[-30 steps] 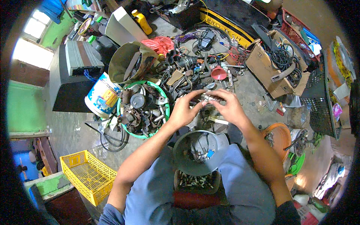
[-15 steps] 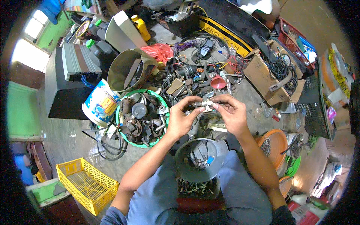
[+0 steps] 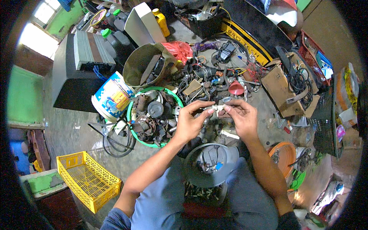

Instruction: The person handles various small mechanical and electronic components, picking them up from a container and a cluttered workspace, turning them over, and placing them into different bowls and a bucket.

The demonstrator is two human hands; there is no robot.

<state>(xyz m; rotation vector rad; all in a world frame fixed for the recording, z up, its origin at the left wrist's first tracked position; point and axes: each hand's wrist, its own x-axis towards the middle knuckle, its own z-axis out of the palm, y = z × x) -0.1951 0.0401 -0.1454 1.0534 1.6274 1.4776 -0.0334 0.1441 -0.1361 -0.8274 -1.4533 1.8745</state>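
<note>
Black and boxy, a big cabinet [image 3: 76, 92] stands between nine and ten o'clock of the hands, a grey ribbed metal unit [image 3: 96, 48] on top. At eight o'clock, well apart, sits a yellow slatted plastic crate [image 3: 108, 194]. Between two and three, a brown cardboard box [image 3: 276, 92] holds black cables [image 3: 298, 81]. At nine, a green-rimmed round basin [image 3: 155, 145] is heaped with dark and silvery metal parts [image 3: 143, 128]. A grey plastic bucket [image 3: 207, 179] sits at six, between the knees. The left hand [image 3: 189, 120] and right hand [image 3: 244, 119] face each other, thumbs and fingertips pinching a small pale and metallic cylindrical piece [image 3: 219, 108] from opposite ends, at the dial's centre. Beyond it, between one and two, lies a red plastic funnel [image 3: 235, 89].
</note>
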